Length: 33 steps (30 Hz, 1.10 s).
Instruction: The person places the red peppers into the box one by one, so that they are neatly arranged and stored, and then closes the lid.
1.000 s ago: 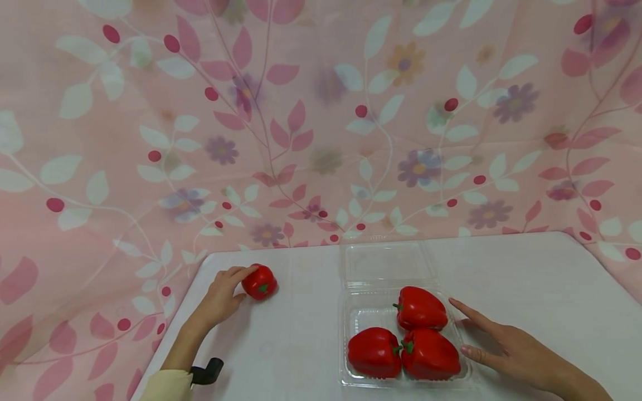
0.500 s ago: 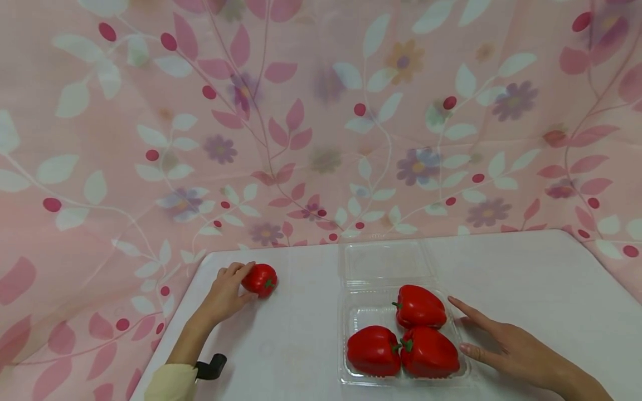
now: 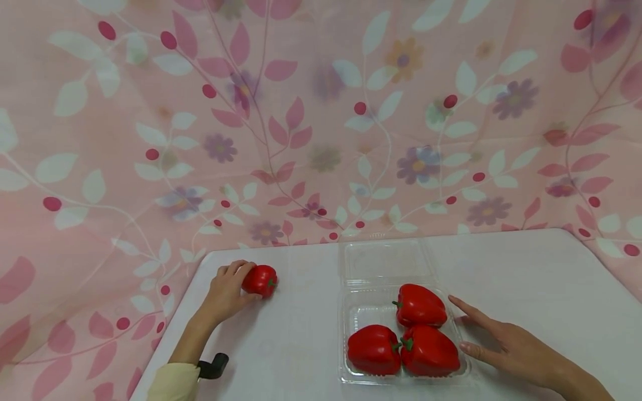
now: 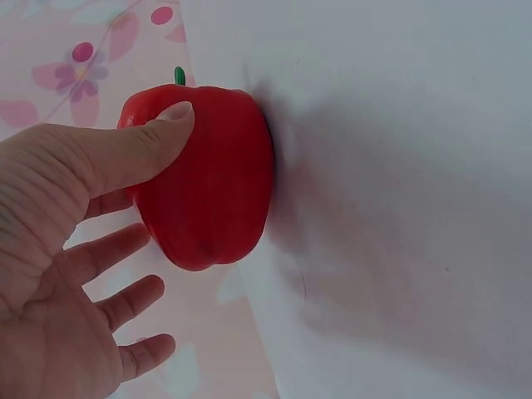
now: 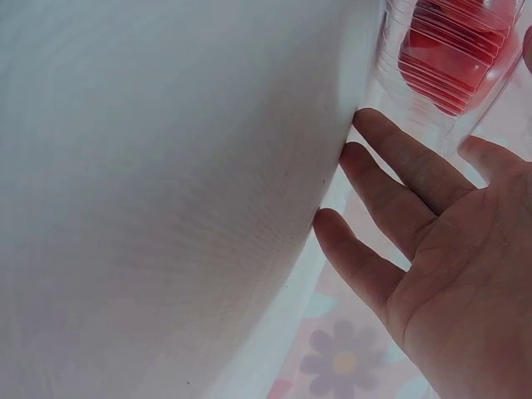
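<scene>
At the table's left side, my left hand point(image 3: 227, 294) grips a red bell pepper point(image 3: 261, 280) with a green stem. In the left wrist view the thumb presses on the near face of this pepper point(image 4: 212, 179), and several other fingers are spread below it. Three more red peppers lie in a clear plastic box: one at the back right point(image 3: 421, 305), one at the front left point(image 3: 374, 351) and one at the front right point(image 3: 430, 352). Beside the box's right wall, my right hand point(image 3: 516, 352) holds nothing. Its fingertips touch the table in the right wrist view.
The clear box point(image 3: 351, 312) has its lid point(image 3: 388, 262) folded back flat behind it. A white cloth covers the table point(image 3: 301, 312). A pink floral curtain point(image 3: 321, 139) hangs right behind the back edge. A black band mount point(image 3: 214, 366) is on my left wrist.
My left thumb and fingers have come around the pepper, which has turned so its stem points more to the right. The right hand stays beside the box.
</scene>
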Tool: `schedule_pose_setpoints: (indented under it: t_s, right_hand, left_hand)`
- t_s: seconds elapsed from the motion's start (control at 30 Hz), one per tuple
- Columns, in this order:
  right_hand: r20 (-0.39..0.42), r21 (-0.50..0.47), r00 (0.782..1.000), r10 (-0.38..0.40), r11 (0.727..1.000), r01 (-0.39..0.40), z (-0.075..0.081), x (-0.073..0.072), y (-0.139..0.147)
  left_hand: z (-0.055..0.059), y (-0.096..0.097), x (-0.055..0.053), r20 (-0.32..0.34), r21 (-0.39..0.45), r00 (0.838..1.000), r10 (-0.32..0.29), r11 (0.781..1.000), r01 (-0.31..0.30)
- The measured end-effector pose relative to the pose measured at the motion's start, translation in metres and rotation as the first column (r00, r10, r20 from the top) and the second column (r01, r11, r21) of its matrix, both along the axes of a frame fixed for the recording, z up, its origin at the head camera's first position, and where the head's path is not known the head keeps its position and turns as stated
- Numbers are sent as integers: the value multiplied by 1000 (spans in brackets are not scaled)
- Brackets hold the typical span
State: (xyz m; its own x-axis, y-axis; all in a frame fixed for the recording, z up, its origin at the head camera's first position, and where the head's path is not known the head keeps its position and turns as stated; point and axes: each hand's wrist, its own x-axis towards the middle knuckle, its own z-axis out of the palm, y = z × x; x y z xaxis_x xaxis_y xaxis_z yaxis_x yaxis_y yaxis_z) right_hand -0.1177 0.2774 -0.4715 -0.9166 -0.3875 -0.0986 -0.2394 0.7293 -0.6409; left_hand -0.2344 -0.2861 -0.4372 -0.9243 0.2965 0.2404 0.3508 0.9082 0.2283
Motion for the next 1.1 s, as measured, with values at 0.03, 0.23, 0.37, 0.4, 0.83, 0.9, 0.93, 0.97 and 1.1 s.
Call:
schedule_pose_setpoints:
  t_s: [0.03,0.23,0.37,0.4,0.83,0.9,0.93,0.97,1.1]
  right_hand:
    - [0,0,1000,-3,1000,3,0,0,0]
    - [-40,3,999,-1,1000,1,-1,2,0]
    - [-51,8,999,3,1000,-2,-1,2,0]
    - [-51,7,999,3,1000,-3,-1,2,0]
    - [-49,2,999,0,1000,0,-1,2,-1]
    - [-49,2,999,2,1000,-2,-1,2,0]
    - [-50,3,999,3,1000,-3,-1,2,0]
    - [-50,3,999,5,1000,-4,-1,2,0]
    - [-53,7,999,7,1000,-7,-1,1,0]
  left_hand:
    - [0,0,0,11,6,1000,0,1000,0]
    - [-1,0,3,60,39,998,10,999,-12]
    - [0,1,6,78,42,997,22,999,-25]
    - [1,1,6,79,44,997,22,999,-26]
    - [0,8,15,55,7,998,-8,1000,7]
    - [1,8,16,48,-13,999,-14,1000,15]
    - [1,9,16,45,-18,999,-17,1000,18]
    - [1,9,17,44,-22,999,-18,1000,19]
    - [1,10,19,35,-30,999,-25,999,26]
